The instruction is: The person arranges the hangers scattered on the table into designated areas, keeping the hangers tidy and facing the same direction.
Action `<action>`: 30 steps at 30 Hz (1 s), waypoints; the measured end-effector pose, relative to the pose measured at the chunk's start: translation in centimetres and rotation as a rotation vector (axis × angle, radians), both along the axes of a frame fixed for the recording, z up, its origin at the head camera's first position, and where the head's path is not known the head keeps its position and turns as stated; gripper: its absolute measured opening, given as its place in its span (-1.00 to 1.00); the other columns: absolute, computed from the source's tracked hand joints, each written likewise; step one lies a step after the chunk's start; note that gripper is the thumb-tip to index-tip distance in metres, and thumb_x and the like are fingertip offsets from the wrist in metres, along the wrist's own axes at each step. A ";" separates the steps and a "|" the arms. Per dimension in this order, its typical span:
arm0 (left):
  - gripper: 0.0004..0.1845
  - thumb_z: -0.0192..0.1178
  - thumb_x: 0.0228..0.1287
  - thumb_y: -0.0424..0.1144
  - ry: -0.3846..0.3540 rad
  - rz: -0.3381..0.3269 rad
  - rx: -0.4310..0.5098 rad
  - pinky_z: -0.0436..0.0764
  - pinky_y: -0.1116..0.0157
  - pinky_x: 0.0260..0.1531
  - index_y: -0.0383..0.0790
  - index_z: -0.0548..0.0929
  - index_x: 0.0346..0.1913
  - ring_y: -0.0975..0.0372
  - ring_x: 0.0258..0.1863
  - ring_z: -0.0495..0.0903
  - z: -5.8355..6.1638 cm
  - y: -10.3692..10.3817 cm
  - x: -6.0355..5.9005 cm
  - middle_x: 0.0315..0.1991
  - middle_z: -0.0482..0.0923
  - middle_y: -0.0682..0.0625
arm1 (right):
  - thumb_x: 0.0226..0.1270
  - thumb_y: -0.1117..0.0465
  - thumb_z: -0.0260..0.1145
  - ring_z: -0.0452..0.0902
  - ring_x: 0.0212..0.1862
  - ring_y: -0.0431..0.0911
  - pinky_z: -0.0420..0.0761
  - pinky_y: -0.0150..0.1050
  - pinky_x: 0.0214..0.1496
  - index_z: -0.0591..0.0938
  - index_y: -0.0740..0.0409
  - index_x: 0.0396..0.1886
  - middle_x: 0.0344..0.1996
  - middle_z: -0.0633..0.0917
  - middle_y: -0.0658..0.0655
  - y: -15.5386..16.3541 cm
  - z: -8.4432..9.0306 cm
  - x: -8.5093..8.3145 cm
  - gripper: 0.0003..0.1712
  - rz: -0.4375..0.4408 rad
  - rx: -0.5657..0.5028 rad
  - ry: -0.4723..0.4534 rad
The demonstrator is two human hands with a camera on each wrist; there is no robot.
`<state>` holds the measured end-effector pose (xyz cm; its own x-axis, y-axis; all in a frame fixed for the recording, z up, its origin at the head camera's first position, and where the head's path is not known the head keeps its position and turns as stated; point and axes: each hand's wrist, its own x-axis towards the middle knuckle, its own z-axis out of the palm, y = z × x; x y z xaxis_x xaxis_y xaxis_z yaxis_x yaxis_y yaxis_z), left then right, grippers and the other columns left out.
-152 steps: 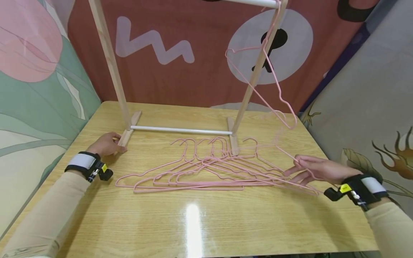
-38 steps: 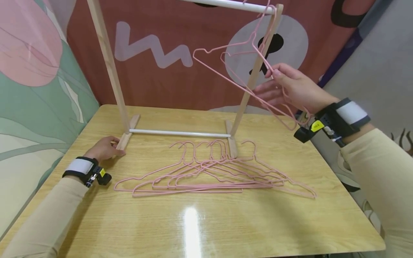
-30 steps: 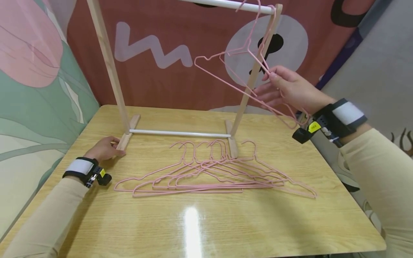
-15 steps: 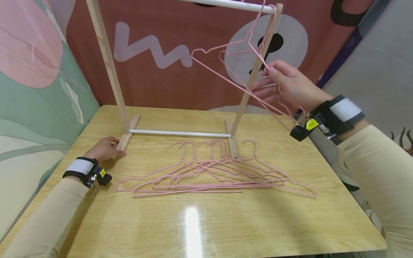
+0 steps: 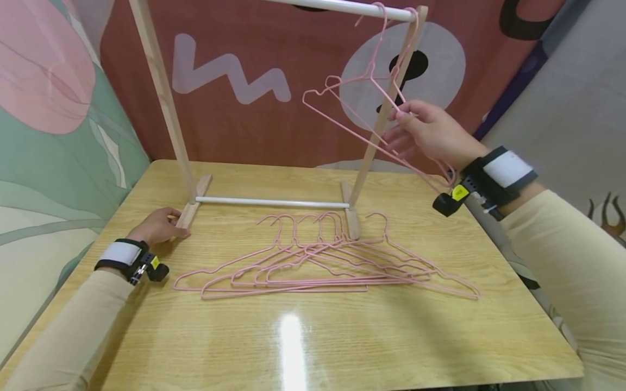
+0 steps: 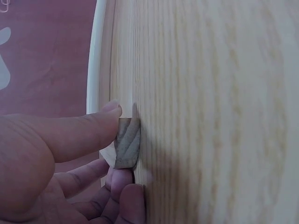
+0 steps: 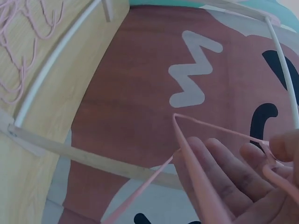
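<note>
My right hand (image 5: 430, 130) pinches the sloping shoulder of a pink wire hanger (image 5: 342, 127) between thumb and fingers. This hanger's hook lies over the white top rod (image 5: 342, 5), close to the rod's right end. Just behind it, a second pink hanger (image 5: 334, 87) hangs from the rod beside the right post (image 5: 386, 108). At the left, my left hand (image 5: 157, 225) grips the front end of the rack's wooden foot (image 6: 127, 142), thumb on top and fingers below in the left wrist view. In the right wrist view the held hanger's wire (image 7: 196, 170) crosses the spread fingers.
Several pink hangers (image 5: 313, 282) lie overlapping on the wood table (image 5: 220, 342), hooks pointing toward the rack. A white lower bar (image 5: 274, 202) joins the rack's two feet. Patterned cloth (image 5: 220, 130) hangs close behind the rack, and more cloth stands at both sides.
My right hand has risen from the pile at the table's right to the top rod with a hanger. Lately that hanger shifted left and down, its hook over the rod. My left hand stays put.
</note>
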<state>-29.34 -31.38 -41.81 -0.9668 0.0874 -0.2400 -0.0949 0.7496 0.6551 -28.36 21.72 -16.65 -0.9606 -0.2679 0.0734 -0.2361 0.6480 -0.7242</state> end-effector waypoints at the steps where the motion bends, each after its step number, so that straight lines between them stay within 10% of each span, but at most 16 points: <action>1: -0.28 0.33 0.33 -0.26 -0.001 0.000 0.003 0.48 0.26 -0.31 -0.70 0.23 0.30 -0.03 -0.18 0.46 0.0 0.0 0.0 -0.08 0.41 -0.37 | 0.68 -0.07 -0.07 0.68 -0.01 -0.03 0.64 -0.30 -0.01 0.44 0.09 0.23 0.06 0.66 0.25 0.0 0.0 0.1 -0.58 -0.009 0.028 0.008; 12: -0.28 0.33 0.34 -0.24 0.030 -0.027 -0.006 0.47 0.26 -0.29 -0.71 0.24 0.29 -0.06 -0.15 0.47 0.5 -0.3 0.4 -0.04 0.43 -0.40 | 0.63 0.09 0.07 0.54 -0.24 -0.18 0.36 -0.31 -0.44 0.38 0.14 0.45 0.12 0.67 0.30 1.0 0.1 0.7 -0.50 -0.026 0.254 0.147; 30: -0.27 0.32 0.35 -0.22 0.019 -0.006 -0.023 0.44 0.22 -0.21 -0.70 0.24 0.30 -0.11 -0.09 0.45 0.4 -0.7 0.7 -0.02 0.41 -0.41 | 0.61 0.14 0.10 0.56 -0.35 -0.23 0.54 -0.40 -0.44 0.58 0.07 0.09 -0.36 0.70 -0.15 6.1 -0.6 1.4 -0.77 -0.181 0.021 0.217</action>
